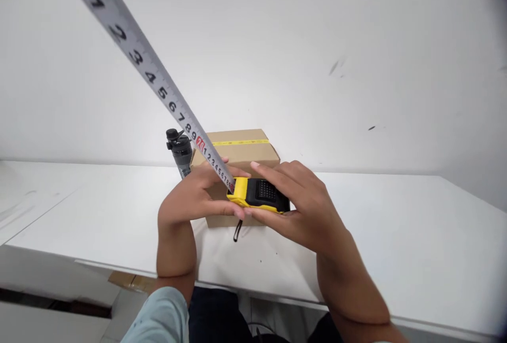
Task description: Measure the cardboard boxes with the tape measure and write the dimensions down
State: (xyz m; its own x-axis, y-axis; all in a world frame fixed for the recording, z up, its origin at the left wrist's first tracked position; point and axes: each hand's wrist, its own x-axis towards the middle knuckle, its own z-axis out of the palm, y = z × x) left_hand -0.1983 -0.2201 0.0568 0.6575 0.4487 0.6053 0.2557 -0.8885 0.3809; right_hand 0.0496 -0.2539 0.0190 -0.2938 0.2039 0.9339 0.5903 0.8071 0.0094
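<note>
A yellow and black tape measure (pixel 240 191) is held up between both hands above the table. My left hand (pixel 194 192) grips its front end, thumb below and fingers behind, where the blade comes out. My right hand (pixel 295 195) is closed round the back of the case, thumb along the lower side and fingers over the top. The silvery blade (pixel 158 82) with black and red numbers runs out long, up and left toward the camera, and leaves the view at the top. A dark wrist strap (pixel 237 231) hangs below the case.
Behind the hands a cardboard box (pixel 237 136) with yellow tape across its top stands on the white table (pixel 396 243). A dark bottle (pixel 180 150) stands left of the box. A white wall rises behind. Another cardboard piece (pixel 129 281) lies below the table's front edge.
</note>
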